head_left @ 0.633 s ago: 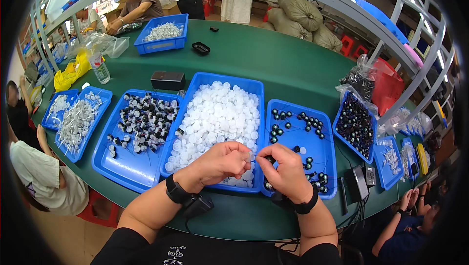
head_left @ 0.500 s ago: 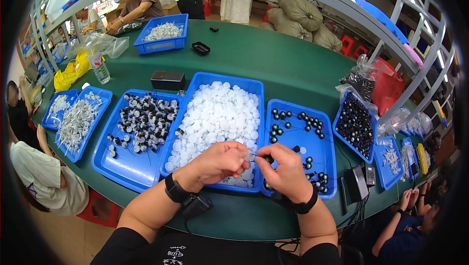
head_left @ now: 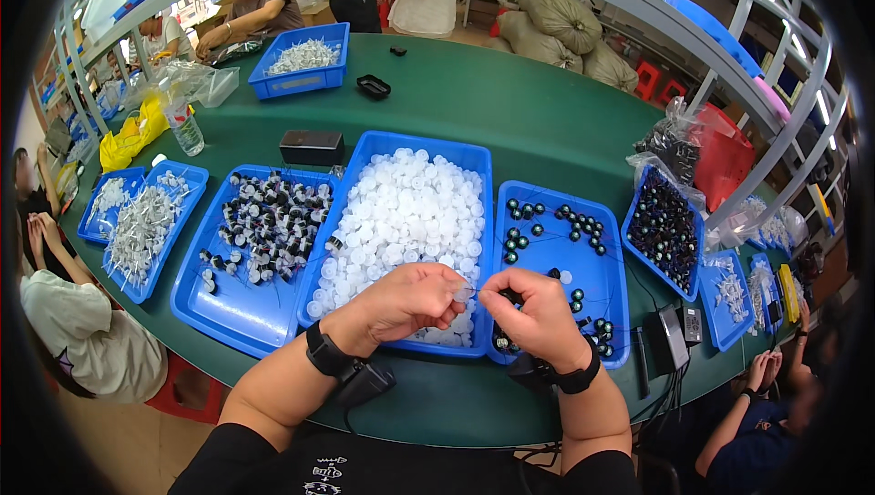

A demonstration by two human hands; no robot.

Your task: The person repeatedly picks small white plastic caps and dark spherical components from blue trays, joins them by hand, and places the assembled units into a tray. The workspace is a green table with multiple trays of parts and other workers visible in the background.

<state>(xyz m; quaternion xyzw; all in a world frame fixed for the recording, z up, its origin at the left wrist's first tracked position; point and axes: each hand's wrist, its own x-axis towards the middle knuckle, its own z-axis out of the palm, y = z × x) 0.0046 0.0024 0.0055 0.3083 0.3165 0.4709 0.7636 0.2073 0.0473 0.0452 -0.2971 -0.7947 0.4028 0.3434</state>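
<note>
Over the front of the middle blue tray (head_left: 487, 221), heaped with translucent white plastic caps (head_left: 415, 203), my left hand (head_left: 415, 302) is closed with a translucent white cap (head_left: 464, 294) at its fingertips. My right hand (head_left: 540, 314) is just to the right, thumb and forefinger pinched on a thin dark wire that runs toward the cap. Whatever else lies inside its curled fingers is hidden. Below it, the right blue tray (head_left: 538, 299) holds round dark shiny parts with wires (head_left: 581, 229) and one loose white cap (head_left: 566, 276).
To the left stands a blue tray (head_left: 241, 313) of black-and-white wired assemblies (head_left: 273, 221). Beyond are a black box (head_left: 312, 148), a water bottle (head_left: 187, 130) and an open black case (head_left: 374, 87). A tray of dark parts (head_left: 663, 231) and a power adapter (head_left: 668, 340) sit to the right. Other people are around the table.
My right hand's fingers have curled further over, and its wrist has turned slightly. My left hand keeps almost the same place with the white cap.
</note>
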